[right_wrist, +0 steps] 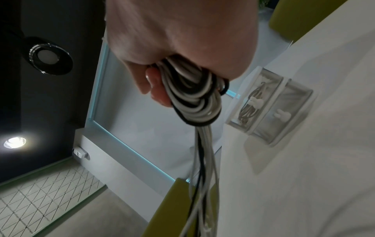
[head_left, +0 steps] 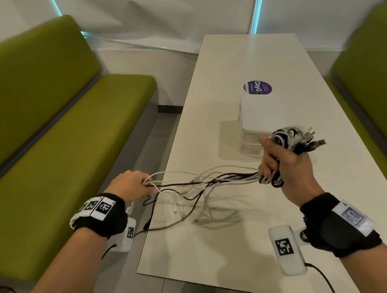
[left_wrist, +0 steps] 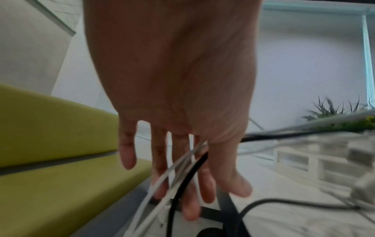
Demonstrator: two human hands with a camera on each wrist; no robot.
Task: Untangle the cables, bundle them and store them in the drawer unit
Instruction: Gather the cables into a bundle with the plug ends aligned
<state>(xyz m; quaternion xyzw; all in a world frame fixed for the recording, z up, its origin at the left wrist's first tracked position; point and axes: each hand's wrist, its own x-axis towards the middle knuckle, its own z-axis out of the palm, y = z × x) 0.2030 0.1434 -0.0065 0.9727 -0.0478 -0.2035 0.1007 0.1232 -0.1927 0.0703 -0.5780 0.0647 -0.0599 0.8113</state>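
Observation:
My right hand (head_left: 267, 159) grips a coiled bundle of white and black cables (head_left: 285, 136) above the white table (head_left: 247, 248), just in front of the white drawer unit (head_left: 262, 114). Connector ends stick out of the coil's right side. In the right wrist view the coil (right_wrist: 194, 102) hangs from the right hand's curled fingers (right_wrist: 154, 83), and its loose strands trail downward. Those strands (head_left: 215, 180) stretch left to my left hand (head_left: 141, 183) at the table's left edge. There the cables (left_wrist: 188, 173) run between the straight, spread fingers (left_wrist: 205, 192). More slack lies tangled on the table (head_left: 202, 208).
Green benches stand to the left (head_left: 54, 138) and right (head_left: 377, 77) of the table. A round purple sticker (head_left: 257, 87) lies behind the drawer unit. Both clear-fronted drawers (right_wrist: 270, 112) are closed, and one of them holds a cable (right_wrist: 249, 104).

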